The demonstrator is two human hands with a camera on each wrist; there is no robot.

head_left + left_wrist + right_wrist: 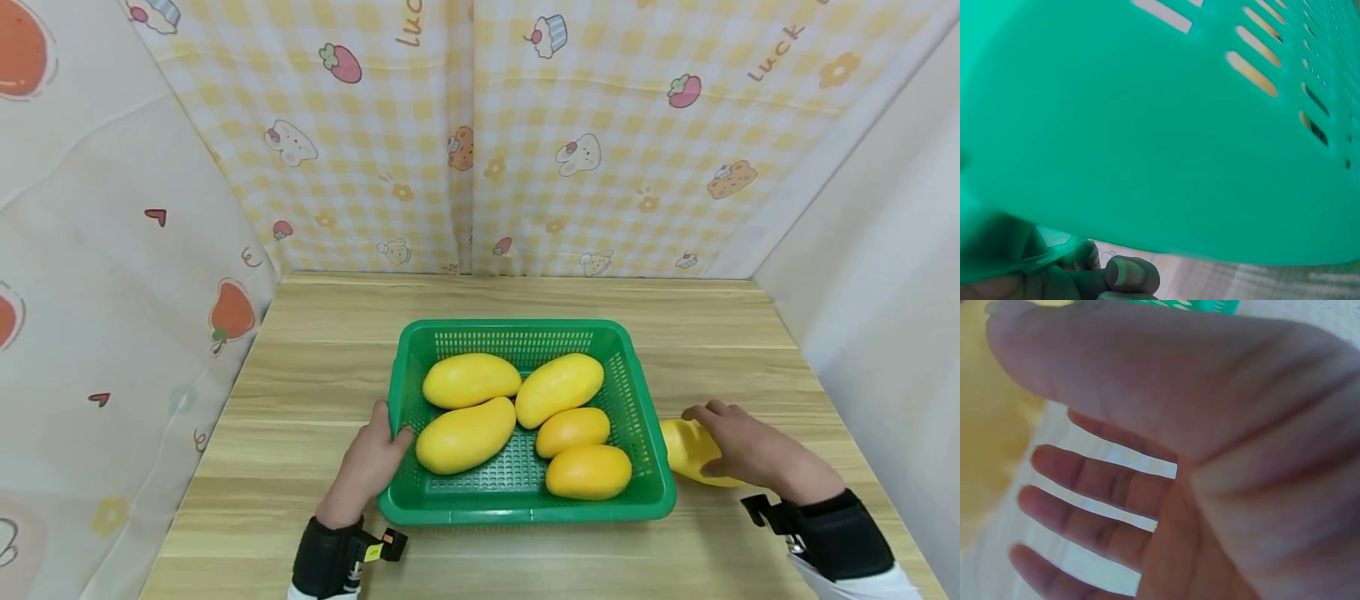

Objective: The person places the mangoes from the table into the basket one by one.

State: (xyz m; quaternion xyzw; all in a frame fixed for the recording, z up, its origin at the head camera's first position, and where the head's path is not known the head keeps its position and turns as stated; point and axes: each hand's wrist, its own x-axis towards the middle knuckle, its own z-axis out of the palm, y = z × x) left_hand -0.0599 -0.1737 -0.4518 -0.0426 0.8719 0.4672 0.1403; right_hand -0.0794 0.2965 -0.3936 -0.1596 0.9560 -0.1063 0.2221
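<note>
A green plastic basket stands on the table with several yellow mangoes in it. Three larger, paler mangoes lie to the left and back, and two smaller, deeper yellow ones to the right. My left hand grips the basket's left rim, thumb over the top; fingertips show below the basket wall in the left wrist view. Another mango lies outside, close by the basket's right side. My right hand reaches over it, the fingers spread and fairly straight in the right wrist view.
The wood-grain table meets a checked curtain at the back. A printed white sheet borders it on the left and a plain white one on the right. Both wrists wear black bands with small cameras.
</note>
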